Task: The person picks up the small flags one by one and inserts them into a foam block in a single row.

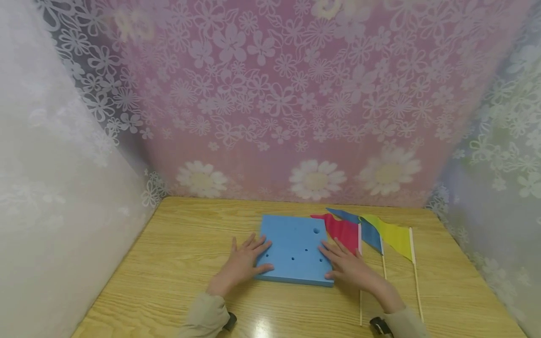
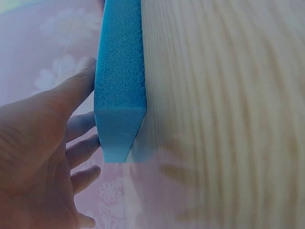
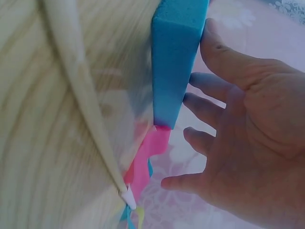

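Observation:
A blue foam block (image 1: pixel 289 241), flat and nearly square, lies on the table with several small holes and one larger hole near its far right corner. On its left edge rests my left hand (image 1: pixel 243 264), fingers spread and thumb on the near left part. My right hand (image 1: pixel 348 270) touches the right edge with its fingers extended. The left wrist view shows the block's thick side (image 2: pixel 120 67) with fingertips at its top face. From the right wrist, the thumb and two fingers meet the block (image 3: pixel 174 71) while the little finger stands away from it.
Right of the block lie three pennant flags on thin sticks: red (image 1: pixel 343 234), blue (image 1: pixel 371 234) and yellow (image 1: pixel 396 237). The red flag's stick passes under my right hand. Flower-patterned cloth (image 1: pixel 270 117) walls the wooden table (image 1: pixel 190 244) at the back and both sides.

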Demonstrator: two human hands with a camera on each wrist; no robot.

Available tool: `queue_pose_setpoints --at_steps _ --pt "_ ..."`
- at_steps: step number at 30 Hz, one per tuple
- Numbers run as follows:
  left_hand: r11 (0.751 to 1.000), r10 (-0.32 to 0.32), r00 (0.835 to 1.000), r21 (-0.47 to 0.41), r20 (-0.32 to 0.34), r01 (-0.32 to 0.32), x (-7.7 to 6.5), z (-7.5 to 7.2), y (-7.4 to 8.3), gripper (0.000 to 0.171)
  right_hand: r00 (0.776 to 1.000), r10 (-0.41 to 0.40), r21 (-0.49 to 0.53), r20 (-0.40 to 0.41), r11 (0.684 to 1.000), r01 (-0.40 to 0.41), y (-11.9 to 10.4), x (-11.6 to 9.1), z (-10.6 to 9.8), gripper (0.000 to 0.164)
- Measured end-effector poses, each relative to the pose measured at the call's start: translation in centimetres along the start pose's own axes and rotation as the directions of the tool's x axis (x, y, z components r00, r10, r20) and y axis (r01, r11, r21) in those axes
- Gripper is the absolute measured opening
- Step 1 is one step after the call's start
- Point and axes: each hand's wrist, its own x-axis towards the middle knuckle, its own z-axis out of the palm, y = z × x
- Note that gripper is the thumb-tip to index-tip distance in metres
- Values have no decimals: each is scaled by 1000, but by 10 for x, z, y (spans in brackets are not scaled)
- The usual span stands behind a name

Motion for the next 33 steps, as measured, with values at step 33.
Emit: queue_pose_setpoints --at_steps 33 --pt "998 35 999 -57 11 -34 4 8 20 72 884 406 202 -233 909 -364 34 -26 -20 28"
